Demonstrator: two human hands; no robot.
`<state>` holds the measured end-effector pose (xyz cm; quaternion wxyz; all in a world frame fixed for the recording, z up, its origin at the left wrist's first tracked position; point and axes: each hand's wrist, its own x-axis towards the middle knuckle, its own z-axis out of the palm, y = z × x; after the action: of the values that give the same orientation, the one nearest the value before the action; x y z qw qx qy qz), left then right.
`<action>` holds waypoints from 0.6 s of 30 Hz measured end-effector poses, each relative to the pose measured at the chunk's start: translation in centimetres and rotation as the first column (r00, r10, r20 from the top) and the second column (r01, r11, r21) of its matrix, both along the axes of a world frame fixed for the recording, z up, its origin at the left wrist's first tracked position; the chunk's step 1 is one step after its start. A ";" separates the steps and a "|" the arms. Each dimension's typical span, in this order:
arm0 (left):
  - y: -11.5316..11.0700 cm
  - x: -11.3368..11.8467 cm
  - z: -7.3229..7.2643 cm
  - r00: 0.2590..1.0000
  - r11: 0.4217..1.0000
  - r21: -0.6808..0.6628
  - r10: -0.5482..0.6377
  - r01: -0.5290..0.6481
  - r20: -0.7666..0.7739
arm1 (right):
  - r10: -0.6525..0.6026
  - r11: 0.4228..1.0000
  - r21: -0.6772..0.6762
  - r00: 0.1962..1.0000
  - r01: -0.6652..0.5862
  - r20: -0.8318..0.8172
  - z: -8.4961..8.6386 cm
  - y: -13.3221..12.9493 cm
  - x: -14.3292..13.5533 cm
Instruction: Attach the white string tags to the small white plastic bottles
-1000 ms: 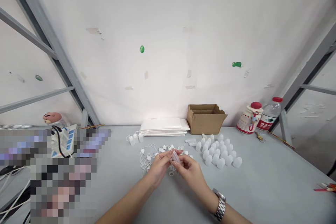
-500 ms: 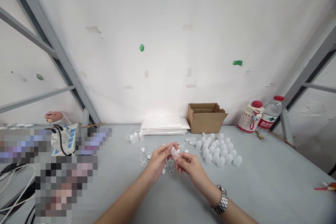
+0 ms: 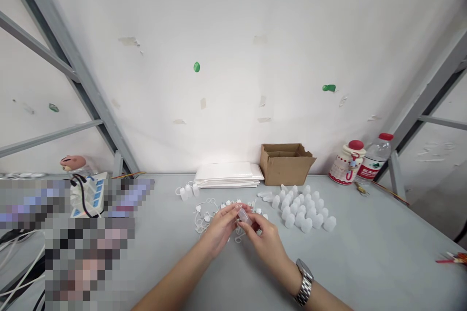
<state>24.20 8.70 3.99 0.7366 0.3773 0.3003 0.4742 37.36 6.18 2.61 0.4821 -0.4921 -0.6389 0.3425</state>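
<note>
Head view: one small bottle (image 3: 244, 216) is held; three looped bottles (image 3: 188, 191) stand near the table's (image 3: 153, 233) far edge, and over twenty upright bottles (image 3: 300, 210) stand to the right. The held one looks translucent and tilted, above the table's middle. Left hand (image 3: 220, 231) and right hand (image 3: 269, 242), together, pinch it with curled fingers.

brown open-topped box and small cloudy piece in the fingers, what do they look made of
Brown rectangular cardboard box: matte cardboard, judging by its ragged rim and plain brown faces.
Small whitish translucent piece: probably smooth plastic, given its cloudy see-through body; silicone is possible.
</note>
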 end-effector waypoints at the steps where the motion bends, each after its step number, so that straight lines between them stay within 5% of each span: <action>1: -0.1 0.0 0.0 1.000 1.000 0.010 0.009 -0.009 -0.005 | 0.008 1.000 -0.018 1.000 -0.008 -0.019 0.1 0.0 0.0; 6: -0.3 0.0 0.1 0.997 0.998 0.062 0.009 -0.004 -0.071 | 0.145 0.943 -0.240 0.933 -0.232 -0.330 0.6 0.4 -0.1; 13: -0.6 -0.1 1.0 0.991 0.991 0.122 -0.032 0.048 -0.129 | 0.289 0.751 -0.218 0.607 -0.623 -0.741 1.2 0.6 0.8; 15: -0.6 -0.1 0.8 0.987 0.992 0.125 0.028 -0.008 -0.161 | 0.283 0.748 -0.244 0.629 -0.617 -0.724 1.2 0.7 0.7; 18: -0.4 -0.1 0.3 0.960 0.980 0.140 0.171 -0.143 -0.221 | 0.226 0.826 -0.306 0.775 -0.473 -0.590 0.8 0.9 0.4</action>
<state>24.09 8.29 4.32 0.6321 0.4494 0.3835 0.5015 37.77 7.08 3.45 0.4412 -0.3422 -0.4688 0.6845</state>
